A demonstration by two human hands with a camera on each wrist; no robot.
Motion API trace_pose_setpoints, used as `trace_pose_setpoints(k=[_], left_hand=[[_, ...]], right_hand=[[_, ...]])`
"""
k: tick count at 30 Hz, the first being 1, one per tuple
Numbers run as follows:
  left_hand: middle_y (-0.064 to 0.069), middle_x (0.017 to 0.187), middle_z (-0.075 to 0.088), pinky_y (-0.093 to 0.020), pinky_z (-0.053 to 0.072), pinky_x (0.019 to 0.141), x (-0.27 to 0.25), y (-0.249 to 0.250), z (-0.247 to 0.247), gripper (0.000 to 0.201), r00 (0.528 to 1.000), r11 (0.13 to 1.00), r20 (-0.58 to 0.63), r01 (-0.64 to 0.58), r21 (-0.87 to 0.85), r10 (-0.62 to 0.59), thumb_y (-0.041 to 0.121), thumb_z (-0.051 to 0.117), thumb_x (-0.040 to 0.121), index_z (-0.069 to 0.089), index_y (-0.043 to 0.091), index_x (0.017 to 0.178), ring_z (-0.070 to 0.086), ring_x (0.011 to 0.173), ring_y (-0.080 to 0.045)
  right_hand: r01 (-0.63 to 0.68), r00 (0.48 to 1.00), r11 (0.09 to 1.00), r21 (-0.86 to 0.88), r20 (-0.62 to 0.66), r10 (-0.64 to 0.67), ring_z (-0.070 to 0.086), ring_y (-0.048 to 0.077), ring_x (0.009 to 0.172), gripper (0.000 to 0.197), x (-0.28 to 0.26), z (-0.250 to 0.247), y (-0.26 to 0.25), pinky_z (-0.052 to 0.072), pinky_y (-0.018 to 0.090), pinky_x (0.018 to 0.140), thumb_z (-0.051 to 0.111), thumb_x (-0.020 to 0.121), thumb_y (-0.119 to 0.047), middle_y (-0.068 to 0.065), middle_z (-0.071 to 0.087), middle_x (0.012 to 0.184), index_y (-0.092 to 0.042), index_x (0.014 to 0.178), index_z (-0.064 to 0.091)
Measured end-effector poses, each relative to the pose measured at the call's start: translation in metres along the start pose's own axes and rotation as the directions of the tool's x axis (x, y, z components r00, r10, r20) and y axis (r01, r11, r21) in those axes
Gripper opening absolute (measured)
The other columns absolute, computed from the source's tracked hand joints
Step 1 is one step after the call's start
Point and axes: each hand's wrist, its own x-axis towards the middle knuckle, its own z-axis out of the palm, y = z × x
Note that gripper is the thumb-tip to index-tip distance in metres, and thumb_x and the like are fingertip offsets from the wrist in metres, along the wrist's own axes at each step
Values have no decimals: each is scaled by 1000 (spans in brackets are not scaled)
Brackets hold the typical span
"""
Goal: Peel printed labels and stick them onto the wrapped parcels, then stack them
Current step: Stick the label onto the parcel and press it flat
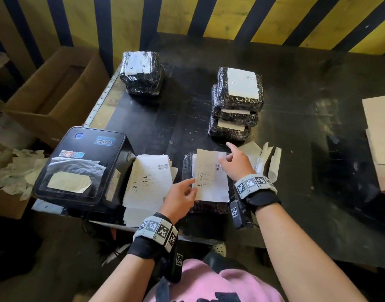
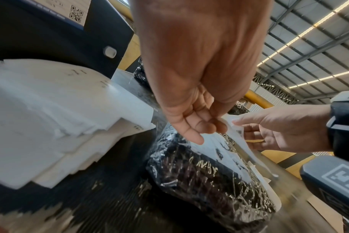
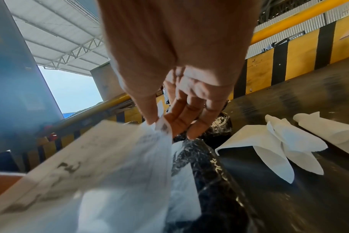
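Observation:
A black wrapped parcel [image 1: 205, 207] lies at the table's front centre. Just above it a white printed label [image 1: 211, 177] is held out flat. My left hand [image 1: 192, 186] pinches the label's left edge, and my right hand [image 1: 225, 156] pinches its right edge by the barcode. The left wrist view shows my left fingertips [image 2: 209, 126] on the label [image 2: 225, 149] over the parcel [image 2: 205, 189]. The right wrist view shows thumb and finger of my right hand [image 3: 159, 124] nipping the label [image 3: 110, 165] above the parcel [image 3: 205, 173]. Whether the label touches the wrap is unclear.
A stack of labelled parcels [image 1: 237, 105] stands behind, with another stack [image 1: 141, 73] at the back left. The label printer [image 1: 78, 164] and a pile of printed labels [image 1: 148, 182] lie to the left. Peeled backing papers [image 1: 265, 158] lie on the right. An open cardboard box [image 1: 52, 90] stands off the table's left edge.

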Motion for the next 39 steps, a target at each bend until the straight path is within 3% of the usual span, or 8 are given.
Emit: trace_pose_setpoints(k=[3,5,9,11,16,23,30,39], left_hand=[[4,102,71,-35,60,64,4,-7,4,47,999,999,-11,43,17,-43,24,53,97,43,19,143,69,76,-23],[5,99,73,-22,52,54,4,-8,6,44,999,999,-19,33,18,-32,22,51,98,45,23,142,62,64,-15],[5,95,73,-28,44,51,7,-11,7,45,998,998,-43,55,12,-54,18,48,100,43,31,142,50,58,-16],[2,92,72,-26,43,51,9,-15,9,48,995,996,-70,78,43,-75,19,47,100,37,26,146,47,56,-13],[6,76,61,-9,38,50,9,-11,11,50,994,977,-97,72,200,-54,17,42,101,30,18,149,47,56,-3],[1,111,65,-9,42,68,10,-2,11,49,996,966,-74,72,247,-55,17,40,102,29,15,150,57,83,-6],[-1,118,63,-9,43,72,12,-2,10,50,996,962,-45,80,259,-71,17,40,102,26,14,151,58,92,-7],[6,75,58,-9,36,49,9,-3,4,50,997,993,-17,74,96,-73,14,43,101,29,15,150,45,50,2]], right_hand=[[-11,1000,999,-35,16,12,61,17,85,57,6,-1,4,51,39,82,60,90,-23,-6,59,76,-26,142,36],[4,1000,997,-79,8,-3,61,18,83,38,9,-2,6,50,35,72,60,89,-25,-6,59,80,-28,124,46],[30,999,994,-109,15,-29,62,19,80,2,11,2,10,49,32,67,59,88,-28,-7,63,79,-28,89,56],[33,999,993,-116,16,-32,62,18,82,5,13,4,11,51,33,72,60,89,-31,-10,65,80,-30,84,60],[64,997,990,-128,40,-60,63,13,91,11,17,10,15,52,31,80,61,90,-32,-11,67,92,-33,97,69],[84,996,979,-184,18,-82,56,10,86,18,20,12,15,42,24,71,59,93,-30,-8,67,99,-27,106,70],[77,997,980,-182,11,-76,54,9,87,18,21,14,14,41,23,74,60,93,-28,-6,69,105,-25,106,71],[79,997,995,-67,11,-79,57,10,90,17,21,13,16,42,22,80,62,92,-21,-2,71,105,-18,104,74]])
